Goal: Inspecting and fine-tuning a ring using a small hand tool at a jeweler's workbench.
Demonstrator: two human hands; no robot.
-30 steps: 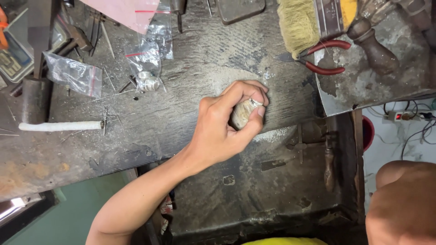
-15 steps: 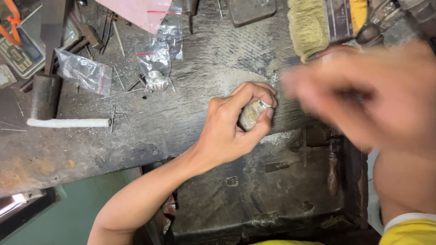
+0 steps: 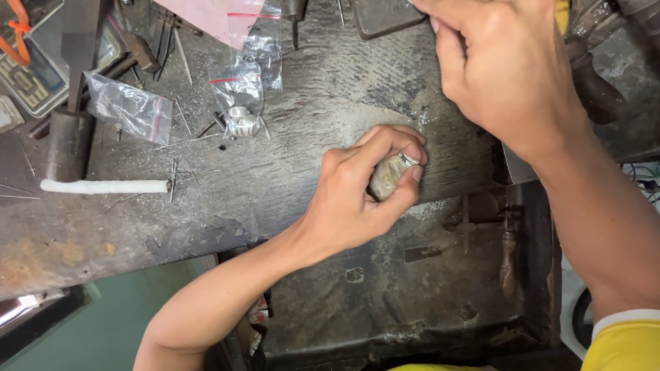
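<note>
Bench (image 3: 206, 213): dark, scarred wood, landmark for all.
Right hand (image 3: 509, 69): at bench far edge, fingers curled; whether it pinches anything, cannot tell.
Left hand (image 3: 357, 199): mid-bench, near front edge, fingers pressed around ring (image 3: 395, 172).
Ring: on bench, inside left fist, well apart from right hand, toward front edge from it.
White rod (image 3: 103, 186): left part of bench, lying crosswise.
Bags (image 3: 130, 110): far left.
Nothing between hands.

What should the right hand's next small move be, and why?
Probably bring the right hand down to the small grey piece that the left hand pinches against the workbench; the right hand is up at the bench's far edge, apart from it.
</note>
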